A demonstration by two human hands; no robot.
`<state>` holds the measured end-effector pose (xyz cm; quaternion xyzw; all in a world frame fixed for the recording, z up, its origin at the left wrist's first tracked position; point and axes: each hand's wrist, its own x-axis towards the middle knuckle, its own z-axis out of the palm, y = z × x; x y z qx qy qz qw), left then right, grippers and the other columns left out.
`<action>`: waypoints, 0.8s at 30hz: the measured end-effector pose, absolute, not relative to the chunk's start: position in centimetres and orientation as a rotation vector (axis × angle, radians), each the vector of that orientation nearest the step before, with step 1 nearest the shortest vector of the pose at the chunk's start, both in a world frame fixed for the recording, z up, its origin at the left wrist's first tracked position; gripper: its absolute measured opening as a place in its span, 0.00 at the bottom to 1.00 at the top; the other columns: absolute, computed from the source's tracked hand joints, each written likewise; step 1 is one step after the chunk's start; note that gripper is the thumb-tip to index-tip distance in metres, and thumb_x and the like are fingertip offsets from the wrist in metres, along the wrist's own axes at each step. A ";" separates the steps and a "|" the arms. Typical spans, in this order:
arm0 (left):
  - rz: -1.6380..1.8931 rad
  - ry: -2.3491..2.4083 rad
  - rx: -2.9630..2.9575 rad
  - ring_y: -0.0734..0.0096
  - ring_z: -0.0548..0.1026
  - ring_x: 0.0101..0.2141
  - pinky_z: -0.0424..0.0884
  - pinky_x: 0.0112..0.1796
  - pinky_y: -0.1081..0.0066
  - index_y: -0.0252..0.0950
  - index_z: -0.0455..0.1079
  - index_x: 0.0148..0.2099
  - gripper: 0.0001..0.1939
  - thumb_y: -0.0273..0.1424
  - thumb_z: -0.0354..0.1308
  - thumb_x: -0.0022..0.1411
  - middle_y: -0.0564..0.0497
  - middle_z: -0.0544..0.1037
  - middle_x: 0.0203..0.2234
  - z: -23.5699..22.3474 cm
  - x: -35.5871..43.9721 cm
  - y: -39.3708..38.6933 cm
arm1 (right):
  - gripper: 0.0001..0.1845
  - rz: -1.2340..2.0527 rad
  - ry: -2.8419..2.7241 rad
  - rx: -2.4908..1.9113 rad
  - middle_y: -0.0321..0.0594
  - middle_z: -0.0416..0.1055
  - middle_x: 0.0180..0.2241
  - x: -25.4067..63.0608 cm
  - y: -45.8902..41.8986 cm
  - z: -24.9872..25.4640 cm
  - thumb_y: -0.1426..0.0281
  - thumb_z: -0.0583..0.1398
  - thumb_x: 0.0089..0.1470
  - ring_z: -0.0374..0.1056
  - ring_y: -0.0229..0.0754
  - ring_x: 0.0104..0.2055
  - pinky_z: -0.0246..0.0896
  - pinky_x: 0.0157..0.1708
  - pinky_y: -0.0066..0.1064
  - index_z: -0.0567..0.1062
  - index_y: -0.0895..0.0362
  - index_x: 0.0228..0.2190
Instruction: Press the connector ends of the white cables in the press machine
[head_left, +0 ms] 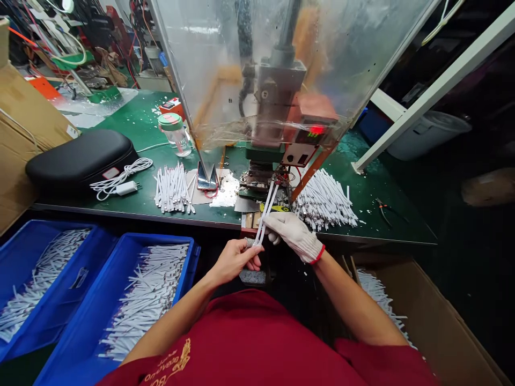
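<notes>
While the left hand (235, 260) pinches the near ends of two white strips (270, 197) between thumb and fingers, the gloved right hand (296, 236) touches them partway along; whether it pinches them cannot be determined. Their long axes run roughly side by side, away from the wearer and slightly rightward, far ends pointing to the press (277, 102) just beyond the grip. Right of those ends lies a strip pile (328, 201). Farther left are a phone (206, 178) and, beyond it, a lidded jar (177, 138).
</notes>
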<state>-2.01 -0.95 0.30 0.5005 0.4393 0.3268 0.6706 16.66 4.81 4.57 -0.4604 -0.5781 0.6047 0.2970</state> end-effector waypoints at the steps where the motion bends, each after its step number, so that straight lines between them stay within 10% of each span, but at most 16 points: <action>1: 0.741 0.982 1.098 0.70 0.78 0.22 0.72 0.25 0.75 0.27 0.73 0.39 0.23 0.47 0.60 0.59 0.47 0.77 0.22 0.2 -2.1 -0.8 | 0.23 1.644 -1.527 -1.201 0.39 0.71 0.25 16.3 5.3 4.5 0.51 0.59 0.55 0.63 0.32 0.22 0.57 0.19 0.22 0.75 0.60 0.28; 11: 0.784 0.976 0.891 0.69 0.78 0.21 0.70 0.22 0.77 0.28 0.72 0.38 0.25 0.49 0.61 0.56 0.48 0.77 0.19 -0.2 -1.9 0.4 | 0.20 1.864 -1.198 -1.158 0.32 0.62 0.16 13.4 9.0 0.9 0.56 0.66 0.46 0.52 0.28 0.16 0.43 0.13 0.21 0.74 0.62 0.23; 24: 0.728 0.952 0.830 0.68 0.77 0.19 0.70 0.20 0.76 0.28 0.72 0.31 0.29 0.54 0.58 0.55 0.45 0.77 0.17 -0.1 -1.4 0.4 | 0.20 1.788 -1.035 -1.137 0.37 0.70 0.21 12.8 8.5 -0.8 0.55 0.67 0.45 0.59 0.30 0.18 0.52 0.17 0.21 0.75 0.61 0.24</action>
